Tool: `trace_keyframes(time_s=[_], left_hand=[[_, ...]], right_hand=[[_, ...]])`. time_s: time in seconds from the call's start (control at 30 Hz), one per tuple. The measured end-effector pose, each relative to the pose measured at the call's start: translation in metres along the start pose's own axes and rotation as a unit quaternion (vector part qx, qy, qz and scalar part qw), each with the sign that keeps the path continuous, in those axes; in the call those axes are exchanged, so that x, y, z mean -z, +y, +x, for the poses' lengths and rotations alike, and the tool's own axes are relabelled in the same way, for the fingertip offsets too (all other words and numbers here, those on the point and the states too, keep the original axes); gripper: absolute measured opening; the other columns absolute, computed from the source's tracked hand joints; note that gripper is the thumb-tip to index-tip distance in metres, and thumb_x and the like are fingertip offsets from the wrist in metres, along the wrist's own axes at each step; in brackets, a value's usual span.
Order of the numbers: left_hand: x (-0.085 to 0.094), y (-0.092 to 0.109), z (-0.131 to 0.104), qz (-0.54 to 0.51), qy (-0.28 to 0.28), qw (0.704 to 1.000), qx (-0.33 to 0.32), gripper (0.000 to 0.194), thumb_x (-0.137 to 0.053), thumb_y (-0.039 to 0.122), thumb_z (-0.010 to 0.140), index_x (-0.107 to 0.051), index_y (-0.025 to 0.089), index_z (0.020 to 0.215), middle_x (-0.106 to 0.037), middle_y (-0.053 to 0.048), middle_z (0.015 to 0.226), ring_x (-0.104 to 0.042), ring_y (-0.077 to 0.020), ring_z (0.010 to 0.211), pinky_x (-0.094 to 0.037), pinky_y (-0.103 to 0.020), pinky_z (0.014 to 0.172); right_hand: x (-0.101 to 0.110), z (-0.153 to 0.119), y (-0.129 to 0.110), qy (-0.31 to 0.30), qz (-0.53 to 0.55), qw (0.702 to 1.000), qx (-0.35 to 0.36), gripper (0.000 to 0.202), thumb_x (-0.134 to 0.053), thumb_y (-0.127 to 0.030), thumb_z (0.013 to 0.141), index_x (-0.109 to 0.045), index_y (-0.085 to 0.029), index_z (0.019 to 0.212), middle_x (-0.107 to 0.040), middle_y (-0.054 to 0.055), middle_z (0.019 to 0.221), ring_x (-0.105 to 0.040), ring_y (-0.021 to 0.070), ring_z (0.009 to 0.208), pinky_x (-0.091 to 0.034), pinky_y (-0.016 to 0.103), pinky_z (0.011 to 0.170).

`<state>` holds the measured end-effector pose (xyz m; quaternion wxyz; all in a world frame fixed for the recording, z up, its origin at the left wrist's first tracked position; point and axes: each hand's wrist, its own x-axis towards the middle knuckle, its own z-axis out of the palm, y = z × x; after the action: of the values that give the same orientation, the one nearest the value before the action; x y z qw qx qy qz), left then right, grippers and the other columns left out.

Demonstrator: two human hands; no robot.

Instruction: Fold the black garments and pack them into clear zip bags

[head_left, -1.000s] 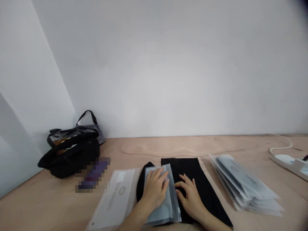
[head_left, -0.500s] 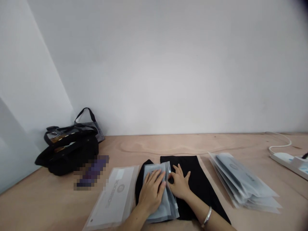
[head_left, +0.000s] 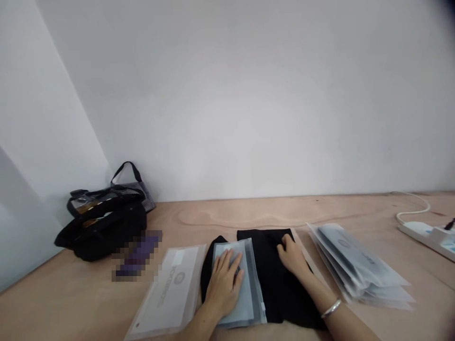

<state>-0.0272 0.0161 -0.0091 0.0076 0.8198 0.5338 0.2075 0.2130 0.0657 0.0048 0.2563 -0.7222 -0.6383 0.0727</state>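
A frosted zip bag lies flat on a spread black cloth. My left hand rests palm down on the bag with its fingers extended, covering part of its print. To the right, my right hand is over the cloth's upper right part, fingers curled with the tips pressed together; whether they pinch the fabric is too small to tell. The bag's zip edge and slider face right, apart from my right hand.
Left of the cloth lies another printed frosted bag. Several more bags are stacked to the right. A black handbag and a blurred purple item are at the left, a white power strip at the far right.
My right hand has left the bag's zip edge and moved right over the black cloth, its fingers now curled. The bag's right side lies flatter. My left hand stays in place.
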Motion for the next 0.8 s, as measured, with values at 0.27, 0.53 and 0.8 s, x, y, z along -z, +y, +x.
trace_keyframes(time_s=[0.27, 0.53, 0.8], left_hand=[[0.005, 0.005, 0.003, 0.049, 0.058, 0.994, 0.076, 0.034, -0.042, 0.033, 0.084, -0.055, 0.024, 0.114, -0.045, -0.006, 0.129, -0.033, -0.0267, 0.122, -0.024, -0.047, 0.100], [0.011, -0.015, 0.002, -0.068, 0.091, 0.980, 0.166, 0.037, -0.055, 0.017, 0.070, -0.056, 0.021, 0.107, -0.040, -0.007, 0.125, -0.043, -0.0243, 0.112, -0.037, -0.037, 0.093], [0.049, -0.039, 0.002, -0.252, 0.041, 0.946, 0.201, 0.023, -0.058, 0.028, 0.064, -0.062, 0.018, 0.084, -0.063, 0.000, 0.078, -0.058, -0.0183, 0.071, -0.046, -0.028, 0.066]], right_hand=[[0.027, -0.001, 0.014, 0.072, -0.075, 0.994, 0.035, 0.034, -0.034, -0.019, 0.084, -0.047, -0.009, 0.114, -0.056, 0.016, 0.108, -0.050, 0.0259, 0.102, -0.033, 0.037, 0.087], [-0.012, -0.029, -0.010, -0.053, -0.146, 0.976, 0.155, 0.063, -0.033, -0.057, 0.082, -0.031, -0.022, 0.134, -0.030, 0.014, 0.139, -0.019, 0.0348, 0.128, -0.008, 0.059, 0.097], [-0.017, -0.019, 0.007, 0.030, -0.079, 0.990, 0.110, 0.044, -0.025, -0.036, 0.089, -0.051, -0.020, 0.121, -0.037, 0.013, 0.133, -0.025, 0.0288, 0.127, -0.027, 0.041, 0.098]])
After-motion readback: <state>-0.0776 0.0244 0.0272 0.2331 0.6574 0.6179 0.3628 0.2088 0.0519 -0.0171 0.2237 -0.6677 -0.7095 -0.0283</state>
